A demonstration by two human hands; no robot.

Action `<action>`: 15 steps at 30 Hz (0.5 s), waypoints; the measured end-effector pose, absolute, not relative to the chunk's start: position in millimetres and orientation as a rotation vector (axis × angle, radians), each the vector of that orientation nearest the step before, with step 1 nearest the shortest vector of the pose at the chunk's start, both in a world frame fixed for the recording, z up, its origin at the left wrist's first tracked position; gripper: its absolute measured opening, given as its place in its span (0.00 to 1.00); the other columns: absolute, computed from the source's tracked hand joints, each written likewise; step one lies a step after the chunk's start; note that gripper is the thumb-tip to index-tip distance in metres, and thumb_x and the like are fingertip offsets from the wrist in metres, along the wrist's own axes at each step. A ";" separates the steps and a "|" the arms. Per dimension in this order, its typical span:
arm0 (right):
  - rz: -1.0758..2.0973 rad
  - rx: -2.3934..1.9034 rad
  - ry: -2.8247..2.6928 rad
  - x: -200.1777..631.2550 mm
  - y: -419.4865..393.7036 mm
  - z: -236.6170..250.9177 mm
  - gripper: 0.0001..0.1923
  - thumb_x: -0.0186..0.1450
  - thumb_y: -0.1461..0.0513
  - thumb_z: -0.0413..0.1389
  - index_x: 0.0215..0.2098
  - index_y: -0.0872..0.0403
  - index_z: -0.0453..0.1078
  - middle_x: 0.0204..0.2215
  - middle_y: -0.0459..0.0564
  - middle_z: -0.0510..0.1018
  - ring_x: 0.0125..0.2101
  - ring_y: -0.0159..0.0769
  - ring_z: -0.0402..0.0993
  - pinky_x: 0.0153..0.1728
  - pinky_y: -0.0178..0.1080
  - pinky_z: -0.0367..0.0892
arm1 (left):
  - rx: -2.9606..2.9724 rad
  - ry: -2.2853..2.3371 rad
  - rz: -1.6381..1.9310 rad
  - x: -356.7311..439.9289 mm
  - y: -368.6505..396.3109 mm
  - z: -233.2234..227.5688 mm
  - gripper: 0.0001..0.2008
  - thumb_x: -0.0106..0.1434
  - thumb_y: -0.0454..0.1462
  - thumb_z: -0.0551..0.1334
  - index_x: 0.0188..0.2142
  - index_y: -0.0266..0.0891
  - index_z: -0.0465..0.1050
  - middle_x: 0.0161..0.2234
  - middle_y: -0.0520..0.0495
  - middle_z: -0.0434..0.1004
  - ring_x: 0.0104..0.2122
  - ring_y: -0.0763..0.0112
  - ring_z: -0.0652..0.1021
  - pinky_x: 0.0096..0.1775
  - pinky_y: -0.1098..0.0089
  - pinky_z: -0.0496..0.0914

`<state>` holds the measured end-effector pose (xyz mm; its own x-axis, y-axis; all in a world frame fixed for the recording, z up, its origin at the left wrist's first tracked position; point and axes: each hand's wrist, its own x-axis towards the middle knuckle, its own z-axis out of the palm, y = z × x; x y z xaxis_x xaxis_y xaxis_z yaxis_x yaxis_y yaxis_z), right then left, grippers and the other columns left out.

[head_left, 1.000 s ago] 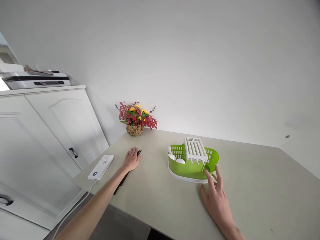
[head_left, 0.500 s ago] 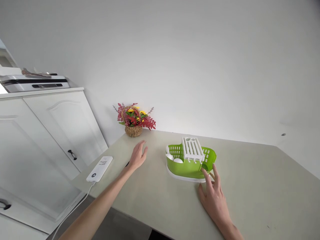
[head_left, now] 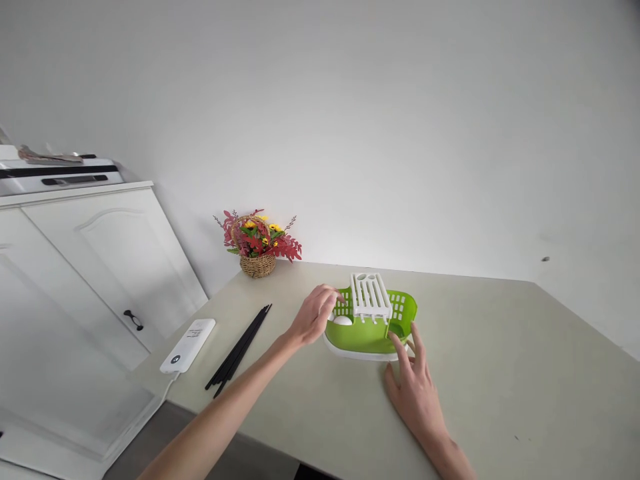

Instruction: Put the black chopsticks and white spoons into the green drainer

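Observation:
A green plastic drainer basket (head_left: 367, 331) with a white slotted insert (head_left: 370, 296) stands on a white tray on the beige table (head_left: 500, 373). White spoon-like pieces (head_left: 343, 321) lie inside its left end. My left hand (head_left: 316, 313) reaches over the basket's left rim with fingers curled and apart, holding nothing. My right hand (head_left: 413, 387) rests flat on the table, its fingertips against the basket's near right corner. Several black chopsticks (head_left: 239, 347) lie loose on the table to the left.
A wicker basket of red and yellow flowers (head_left: 257, 243) stands by the wall. A white power bank (head_left: 188, 336) with a cable lies near the table's left edge. White cabinets (head_left: 90, 267) stand to the left, an appliance on top.
My left hand let go of the black chopsticks, lifted and moved right to the green basket's left rim. The right hand stayed at the basket's corner.

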<state>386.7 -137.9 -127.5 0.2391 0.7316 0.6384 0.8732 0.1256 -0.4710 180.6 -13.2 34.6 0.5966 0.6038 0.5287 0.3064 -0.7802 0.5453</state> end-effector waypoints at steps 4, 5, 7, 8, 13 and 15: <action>-0.193 -1.656 -1.520 386.3 -137.8 -128.0 0.30 0.71 0.63 0.47 0.70 0.42 0.55 0.74 0.59 0.45 0.49 0.46 0.76 0.42 0.54 0.78 | 2.313 0.777 1.080 188.4 -11.6 31.8 0.31 0.77 0.51 0.38 0.39 0.42 0.75 0.43 0.43 0.76 0.46 0.60 0.75 0.52 0.60 0.69; -0.193 -1.652 -1.520 386.4 -137.8 -128.0 0.30 0.71 0.63 0.47 0.70 0.42 0.55 0.74 0.59 0.45 0.48 0.45 0.76 0.43 0.54 0.77 | 2.289 0.791 1.093 190.2 -11.1 31.4 0.31 0.77 0.52 0.37 0.39 0.42 0.75 0.41 0.43 0.76 0.45 0.60 0.75 0.51 0.60 0.69; -0.192 -1.649 -1.521 386.5 -138.1 -127.4 0.30 0.71 0.63 0.47 0.70 0.43 0.55 0.75 0.59 0.44 0.48 0.45 0.76 0.43 0.55 0.77 | 2.266 0.830 1.097 193.3 -9.6 30.8 0.32 0.77 0.53 0.38 0.37 0.42 0.75 0.39 0.44 0.75 0.42 0.61 0.74 0.49 0.60 0.70; -0.188 -1.655 -1.521 386.5 -138.3 -126.8 0.29 0.71 0.63 0.47 0.70 0.43 0.55 0.75 0.59 0.44 0.49 0.46 0.75 0.43 0.54 0.77 | 2.263 0.853 1.094 194.5 -8.6 30.5 0.32 0.77 0.54 0.38 0.36 0.42 0.74 0.39 0.44 0.74 0.40 0.61 0.74 0.48 0.60 0.70; -0.169 -1.675 -1.517 386.0 -139.3 -123.7 0.29 0.70 0.63 0.47 0.69 0.44 0.56 0.75 0.58 0.43 0.57 0.51 0.71 0.43 0.53 0.78 | 2.235 0.888 1.103 198.4 -2.8 29.3 0.29 0.77 0.53 0.40 0.35 0.42 0.72 0.37 0.46 0.71 0.38 0.62 0.72 0.46 0.60 0.68; -0.173 -1.670 -1.518 385.8 -139.4 -123.4 0.30 0.71 0.63 0.47 0.70 0.44 0.56 0.75 0.58 0.43 0.60 0.52 0.69 0.43 0.54 0.78 | 2.231 0.873 1.100 199.3 -0.8 29.0 0.27 0.77 0.52 0.41 0.35 0.42 0.71 0.37 0.46 0.70 0.38 0.63 0.72 0.46 0.61 0.68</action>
<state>385.8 -139.4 -123.4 0.2534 0.7517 0.6089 0.8696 0.0987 -0.4837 199.3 -0.8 29.0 0.4680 0.7276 0.5016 0.3238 -0.6693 0.6688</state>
